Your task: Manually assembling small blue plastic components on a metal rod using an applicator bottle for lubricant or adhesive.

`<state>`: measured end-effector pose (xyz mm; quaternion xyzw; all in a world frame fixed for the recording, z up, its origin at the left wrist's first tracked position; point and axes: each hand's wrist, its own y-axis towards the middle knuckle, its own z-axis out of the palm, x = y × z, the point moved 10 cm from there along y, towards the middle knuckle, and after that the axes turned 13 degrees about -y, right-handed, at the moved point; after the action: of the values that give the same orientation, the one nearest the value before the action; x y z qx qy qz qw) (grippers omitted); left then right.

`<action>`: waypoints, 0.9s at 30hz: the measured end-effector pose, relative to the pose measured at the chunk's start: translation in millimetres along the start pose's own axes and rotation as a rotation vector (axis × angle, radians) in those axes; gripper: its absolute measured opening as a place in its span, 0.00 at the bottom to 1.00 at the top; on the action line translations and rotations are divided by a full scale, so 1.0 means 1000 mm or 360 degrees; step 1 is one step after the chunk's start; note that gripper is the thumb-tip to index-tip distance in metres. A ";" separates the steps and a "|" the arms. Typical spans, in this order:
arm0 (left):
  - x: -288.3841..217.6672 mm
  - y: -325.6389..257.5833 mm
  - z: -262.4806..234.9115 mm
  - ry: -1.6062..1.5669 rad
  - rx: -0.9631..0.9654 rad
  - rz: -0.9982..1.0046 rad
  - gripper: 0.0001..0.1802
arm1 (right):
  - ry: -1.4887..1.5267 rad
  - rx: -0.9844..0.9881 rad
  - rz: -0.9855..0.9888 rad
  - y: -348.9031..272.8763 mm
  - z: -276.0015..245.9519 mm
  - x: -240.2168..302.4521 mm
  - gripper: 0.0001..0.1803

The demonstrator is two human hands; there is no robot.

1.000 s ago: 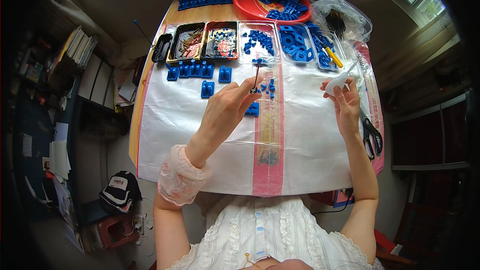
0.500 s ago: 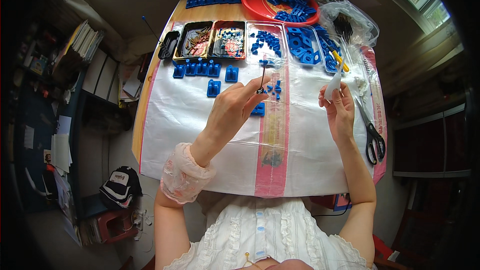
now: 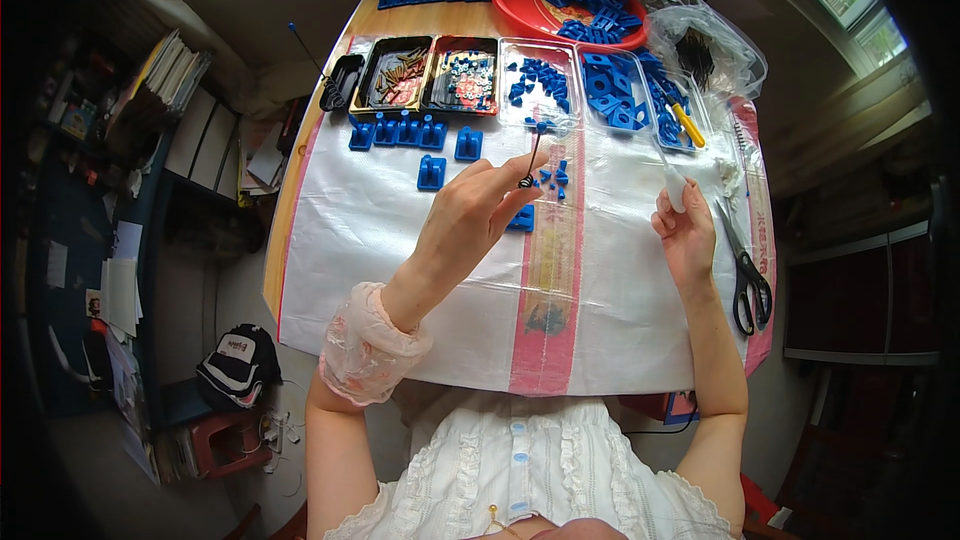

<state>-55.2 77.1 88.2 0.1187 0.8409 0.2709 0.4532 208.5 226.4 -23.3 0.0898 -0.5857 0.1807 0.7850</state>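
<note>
My left hand [image 3: 465,208] is raised over the middle of the table, thumb and fingertips pinching a thin dark spring rod [image 3: 535,154]. The rod stands nearly upright, with a blue tip on top and a small black coil at the fingers. Small blue plastic pieces [image 3: 562,180] lie just right of that hand, and a blue base [image 3: 521,218] sits partly hidden under it. To the right, my right hand [image 3: 688,245] is closed round a small white squeeze bottle [image 3: 676,192] with a long thin nozzle pointing away from me.
Several blue bases [image 3: 409,130] stand at left. Behind them are a black tray [image 3: 434,43] of small metal parts and clear trays [image 3: 575,52] of blue pieces. A red basin [image 3: 510,15] is farther back. Black-handled scissors [image 3: 742,290] and a yellow-handled tool [image 3: 688,125] lie at right.
My right hand has turned the squeeze bottle, so its nozzle now leans left rather than right, and the bottle sits slightly lower. My left hand keeps its pinch on the spring rod.
</note>
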 end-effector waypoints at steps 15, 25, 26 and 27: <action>-0.004 0.001 -0.002 -0.0031 -0.0031 0.0009 0.22 | -0.0082 -0.0162 0.0213 -0.013 0.009 -0.014 0.08; -0.005 0.000 -0.002 -0.0031 -0.0062 0.0028 0.21 | -0.0321 0.0055 0.0274 -0.020 0.035 -0.022 0.10; -0.006 0.000 -0.002 -0.0029 -0.0061 0.0027 0.21 | -0.0321 0.0076 0.0266 -0.020 0.036 -0.023 0.10; -0.006 0.000 -0.002 -0.0035 -0.0064 0.0028 0.21 | -0.0322 0.0097 0.0258 -0.020 0.038 -0.024 0.10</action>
<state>-53.4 74.2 93.5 0.1199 0.8291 0.2904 0.4624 176.8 190.2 -33.5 0.0837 -0.6614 0.2514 0.7017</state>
